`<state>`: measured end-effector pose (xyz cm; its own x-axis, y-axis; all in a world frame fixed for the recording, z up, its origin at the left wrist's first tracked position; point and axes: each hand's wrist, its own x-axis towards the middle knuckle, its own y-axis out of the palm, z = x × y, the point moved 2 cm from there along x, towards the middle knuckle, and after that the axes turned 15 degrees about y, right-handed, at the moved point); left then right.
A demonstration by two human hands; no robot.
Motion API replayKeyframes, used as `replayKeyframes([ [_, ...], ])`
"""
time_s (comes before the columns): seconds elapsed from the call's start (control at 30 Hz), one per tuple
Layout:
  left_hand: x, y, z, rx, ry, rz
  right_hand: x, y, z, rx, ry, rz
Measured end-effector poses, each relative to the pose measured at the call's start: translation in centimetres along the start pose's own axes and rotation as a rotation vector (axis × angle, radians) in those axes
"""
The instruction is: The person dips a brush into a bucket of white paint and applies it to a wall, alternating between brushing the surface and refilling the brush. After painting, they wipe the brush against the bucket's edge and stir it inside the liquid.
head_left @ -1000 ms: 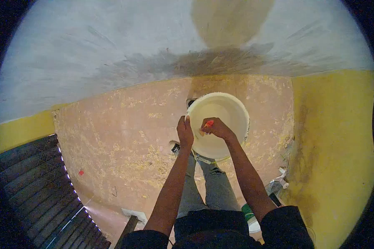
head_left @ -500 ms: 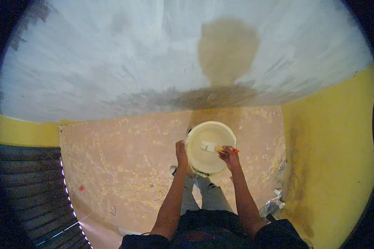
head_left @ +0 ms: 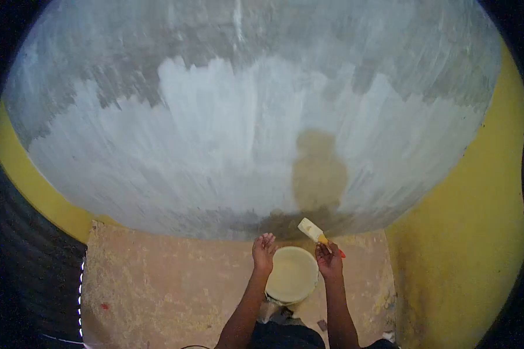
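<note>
In my right hand (head_left: 329, 261) is a paintbrush (head_left: 312, 230) with an orange-yellow and red handle. Its wide, pale-coated bristles point up and left, just in front of the lower wall. My left hand (head_left: 263, 253) is empty and raised, its fingers loosely stretched and apart. Below and between both hands stands a round bucket (head_left: 300, 248) with pale cream-coloured liquid inside. The wall (head_left: 227, 134) ahead has a bright whitish coat in its middle and lower part, with streaky grey above.
A yellow wall (head_left: 448, 232) stands on the right, with dark stains low down. To the left is a dark ridged panel (head_left: 29, 256) beside a yellow strip of wall. The pinkish floor (head_left: 174, 285) carries pale splatters and a small red scrap (head_left: 104, 306).
The paintbrush has come up out of the bucket towards the wall in my right hand. My left hand has lifted off the bucket's side. The view has tilted upward.
</note>
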<state>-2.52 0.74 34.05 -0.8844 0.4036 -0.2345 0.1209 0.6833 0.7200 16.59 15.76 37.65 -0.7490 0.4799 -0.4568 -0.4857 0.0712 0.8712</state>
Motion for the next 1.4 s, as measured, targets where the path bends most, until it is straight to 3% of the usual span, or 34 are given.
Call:
replayKeyframes([
  [0.1, -0.2, 2.2, -4.4, -0.079, 0.037, 0.068, -0.4, 4.7, -1.2, -0.003, -0.076, 0.068],
  [0.13, 1.8, 3.8, -3.3, -0.094, 0.040, 0.052, 2.2, 5.3, 0.7, 0.007, -0.084, 0.060],
  [0.27, 4.0, 5.9, -7.9, -0.105, 0.036, 0.037, 4.5, 11.7, -0.1, -0.065, -0.044, 0.109],
  [0.33, 6.0, 7.9, -10.9, -0.009, 0.088, 0.119, 6.0, 16.4, -0.1, -0.070, -0.069, 0.238],
  [0.4, 8.5, 11.1, -14.6, 0.072, 0.165, 0.172, 6.3, 23.4, 0.8, -0.200, -0.239, 0.381],
  [0.5, 10.0, 19.4, -23.4, 0.267, 0.469, 0.377, 3.1, 37.5, 3.4, -0.448, -0.582, 0.469],
  [0.63, 11.0, 31.1, -35.3, 0.583, 1.086, 0.713, -4.3, 53.7, 4.8, -0.870, -1.305, 0.417],
  [0.73, 10.0, 37.8, -41.8, 0.863, 1.653, 0.831, -8.0, 61.4, 5.5, -1.156, -1.833, 0.447],
  [0.77, 9.9, 39.3, -43.4, 0.852, 1.658, 0.842, -8.7, 63.3, 5.6, -1.237, -2.034, 0.456],
  [0.8, 9.7, 40.7, -44.8, 1.044, 1.757, 0.823, -8.8, 65.2, 6.2, -1.234, -2.047, 0.450],
  [0.83, 9.8, 41.9, -45.8, 1.240, 1.851, 0.793, -9.0, 67.0, 6.4, -1.355, -2.319, 0.442],
  [0.87, 10.0, 42.8, -46.7, 1.230, 1.855, 0.798, -8.9, 68.0, 6.4, -1.475, -2.589, 0.424],
  [0.93, 11.2, 44.2, -47.9, 1.594, 1.965, 0.514, -8.4, 69.6, 6.2, -1.547, -2.676, 0.342],
  [0.97, 12.0, 44.7, -48.4, 1.585, 1.967, 0.519, -8.0, 70.0, 5.8, -1.617, -2.751, 0.260],
  [1.07, 15.7, 44.9, -48.3, 1.698, 1.940, 0.439, -5.6, 69.2, 5.1, -1.725, -2.743, 0.197],
  [1.13, 16.4, 44.3, -47.8, 1.794, 2.041, 0.349, -3.7, 67.1, 4.1, -1.766, -2.697, 0.186],
  [1.4, 18.0, 42.6, -47.9, 1.723, 2.121, 0.483, 2.8, 54.6, -1.0, -2.048, -2.514, 0.252],
])
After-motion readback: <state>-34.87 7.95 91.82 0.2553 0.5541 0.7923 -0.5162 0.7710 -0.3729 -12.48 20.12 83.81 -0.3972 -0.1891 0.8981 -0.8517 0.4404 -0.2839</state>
